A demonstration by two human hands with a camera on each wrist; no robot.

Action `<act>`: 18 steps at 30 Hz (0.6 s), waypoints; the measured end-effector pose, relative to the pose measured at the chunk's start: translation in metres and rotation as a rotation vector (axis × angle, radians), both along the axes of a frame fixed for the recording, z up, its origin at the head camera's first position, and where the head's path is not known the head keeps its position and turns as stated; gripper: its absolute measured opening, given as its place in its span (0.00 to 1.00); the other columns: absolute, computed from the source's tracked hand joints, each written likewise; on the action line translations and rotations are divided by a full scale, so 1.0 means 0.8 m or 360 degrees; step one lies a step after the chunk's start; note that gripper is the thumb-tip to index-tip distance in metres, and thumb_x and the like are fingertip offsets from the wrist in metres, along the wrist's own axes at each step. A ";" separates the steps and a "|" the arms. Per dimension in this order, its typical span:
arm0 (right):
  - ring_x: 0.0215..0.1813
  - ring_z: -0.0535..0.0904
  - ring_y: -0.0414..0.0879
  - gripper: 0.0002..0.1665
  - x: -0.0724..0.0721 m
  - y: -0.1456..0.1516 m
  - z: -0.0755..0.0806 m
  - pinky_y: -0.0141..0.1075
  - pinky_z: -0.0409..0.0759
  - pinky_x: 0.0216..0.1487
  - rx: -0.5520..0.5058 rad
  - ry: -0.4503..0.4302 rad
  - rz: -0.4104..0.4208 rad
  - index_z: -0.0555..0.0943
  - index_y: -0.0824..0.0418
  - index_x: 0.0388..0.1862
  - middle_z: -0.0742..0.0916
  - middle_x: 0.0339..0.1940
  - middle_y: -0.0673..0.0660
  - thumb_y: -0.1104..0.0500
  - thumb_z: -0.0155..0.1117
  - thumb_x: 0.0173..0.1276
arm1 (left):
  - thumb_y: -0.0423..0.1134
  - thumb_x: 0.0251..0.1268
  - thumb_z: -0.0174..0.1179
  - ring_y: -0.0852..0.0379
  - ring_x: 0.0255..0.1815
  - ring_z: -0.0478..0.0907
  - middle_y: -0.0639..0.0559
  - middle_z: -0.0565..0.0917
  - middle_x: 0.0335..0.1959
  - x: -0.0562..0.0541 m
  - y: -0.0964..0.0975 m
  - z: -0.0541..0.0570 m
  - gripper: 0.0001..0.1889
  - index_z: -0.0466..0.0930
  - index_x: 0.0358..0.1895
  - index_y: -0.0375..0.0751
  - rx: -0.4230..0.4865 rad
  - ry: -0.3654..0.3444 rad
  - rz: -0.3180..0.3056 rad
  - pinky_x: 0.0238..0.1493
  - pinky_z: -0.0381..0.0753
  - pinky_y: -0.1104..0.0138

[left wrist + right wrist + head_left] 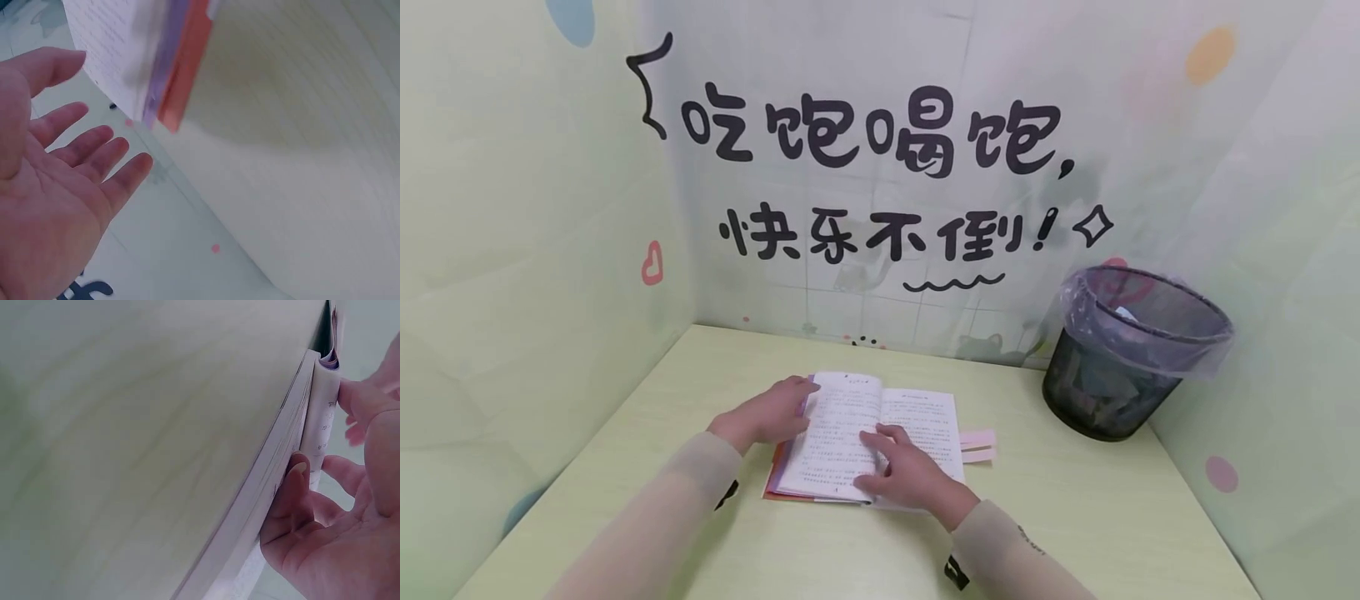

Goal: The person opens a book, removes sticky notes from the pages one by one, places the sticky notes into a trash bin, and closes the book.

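An open book (842, 425) lies on the table, its pages covered in printed lines. Beside its left edge is my left hand (772, 412), with thumb and fingers spread at the page margin. The left wrist view shows that palm (56, 219) holding nothing, near the book's purple and orange-red covers (187, 69). My right hand (917, 475) rests on the right page, fingertips near the centre fold. In the right wrist view, its bent fingers (290, 500) touch the page surface, and the thumb reaches the raised left-hand pages (322, 412).
Pink paper tabs (977, 438) stick out from the book's right side. A black bin (1108, 392) with a translucent liner stands at the back right of the pale table (850, 558). Printed wall sheets (865, 308) enclose the table at the back and sides.
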State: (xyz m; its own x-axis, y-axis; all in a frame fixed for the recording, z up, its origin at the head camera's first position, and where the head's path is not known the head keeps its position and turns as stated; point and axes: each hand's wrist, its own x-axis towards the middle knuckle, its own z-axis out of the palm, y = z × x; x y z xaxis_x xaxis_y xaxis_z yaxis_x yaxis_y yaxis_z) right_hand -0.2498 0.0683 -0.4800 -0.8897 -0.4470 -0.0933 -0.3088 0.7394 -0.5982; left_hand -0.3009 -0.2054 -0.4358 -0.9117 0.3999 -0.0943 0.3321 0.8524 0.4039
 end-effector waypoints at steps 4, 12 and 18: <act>0.68 0.87 0.59 0.46 0.000 -0.002 -0.002 0.57 0.82 0.73 0.0087 0.0076 0.0020 0.72 0.48 0.86 0.69 0.88 0.62 0.38 0.74 0.74 | 0.41 0.74 0.72 0.32 0.90 0.57 0.34 0.62 0.88 0.001 0.028 -0.007 0.39 0.68 0.84 0.40 0.0097 -0.0092 0.0003 0.88 0.60 0.37; 0.67 0.88 0.59 0.46 -0.005 -0.002 -0.006 0.57 0.83 0.73 0.0154 0.0112 0.0066 0.71 0.47 0.86 0.69 0.87 0.61 0.36 0.72 0.75 | 0.43 0.68 0.77 0.37 0.92 0.55 0.41 0.58 0.91 0.002 0.063 -0.024 0.44 0.67 0.85 0.46 0.0124 -0.0145 -0.0214 0.89 0.60 0.40; 0.69 0.86 0.61 0.45 -0.005 -0.002 -0.004 0.57 0.84 0.72 0.0171 0.0146 0.0088 0.72 0.49 0.85 0.70 0.85 0.62 0.38 0.73 0.74 | 0.53 0.69 0.75 0.38 0.93 0.51 0.47 0.54 0.93 0.005 0.076 -0.028 0.47 0.64 0.88 0.51 0.0076 -0.0217 -0.0252 0.89 0.58 0.39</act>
State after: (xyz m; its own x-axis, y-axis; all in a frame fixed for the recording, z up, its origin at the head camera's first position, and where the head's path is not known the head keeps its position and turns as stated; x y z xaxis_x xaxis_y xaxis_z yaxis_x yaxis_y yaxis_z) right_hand -0.2539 0.0671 -0.4834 -0.8710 -0.4873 -0.0629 -0.4004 0.7781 -0.4841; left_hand -0.2965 -0.1447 -0.4578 -0.8174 0.5438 -0.1898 0.3998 0.7730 0.4926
